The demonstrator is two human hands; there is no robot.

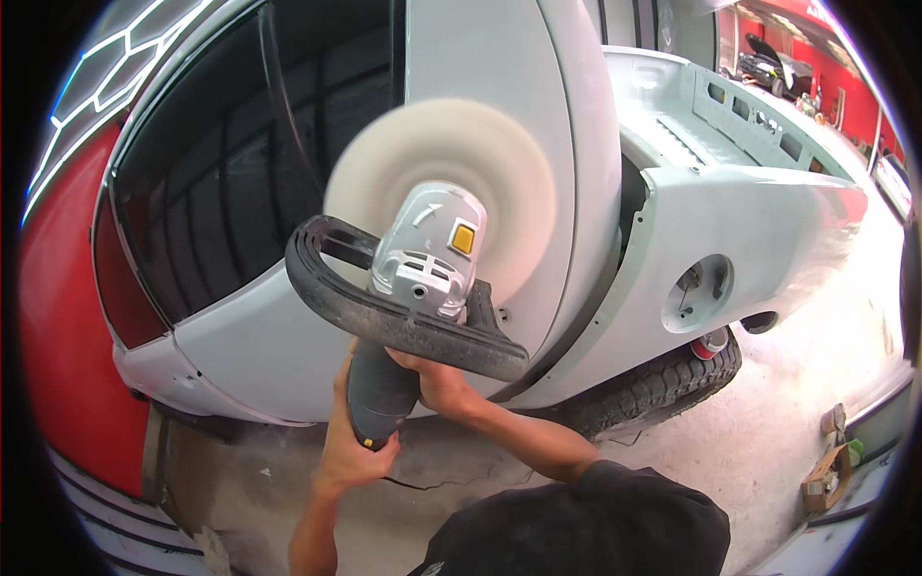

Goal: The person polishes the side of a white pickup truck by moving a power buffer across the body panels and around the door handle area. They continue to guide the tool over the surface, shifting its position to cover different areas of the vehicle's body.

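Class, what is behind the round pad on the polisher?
Behind the round pad, dark window glass and pale bodywork show around its edge; whatever lies directly behind is covered.

The scene is bright, and the light is mainly white. Part of it comes from the hexagonal light tubes (113, 75) at the upper left, which glow very strongly and have a bluish fringe. At the right, the floor (807, 322) is almost washed out by glare. The dark window (216, 182) shows faint reflections as lines. The round pad (514, 182) is smeared by its rotation, while the polisher head (432, 240) looks sharp. The wide lens bends straight edges strongly, and the corners fall into black.
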